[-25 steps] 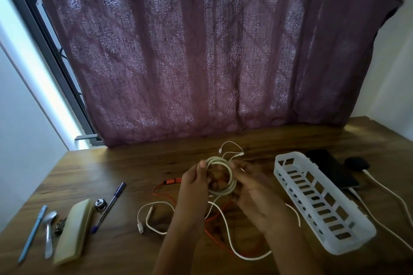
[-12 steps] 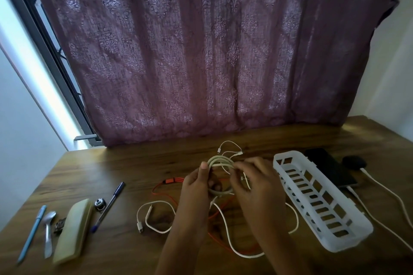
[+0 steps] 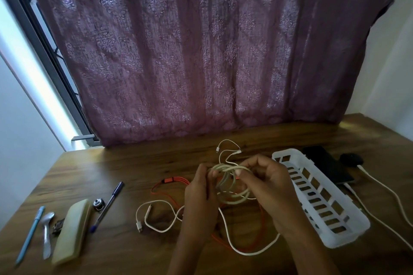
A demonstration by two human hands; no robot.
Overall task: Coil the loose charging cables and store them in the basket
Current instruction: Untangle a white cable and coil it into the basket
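Head view: a person's left grip (image 3: 201, 194) and right grip (image 3: 268, 183) both pinch a coiled pale cable (image 3: 240, 199), held over the wooden bench (image 3: 134, 163) just left of the white basket (image 3: 348, 235). An orange cable (image 3: 176, 179) and a loose white cable (image 3: 156, 227) lie on the bench nearby.

My left hand (image 3: 201, 194) and right hand (image 3: 268, 183) meet in front of me, fingers (image 3: 254, 162) curled, both pinching the cable coil (image 3: 225, 167).
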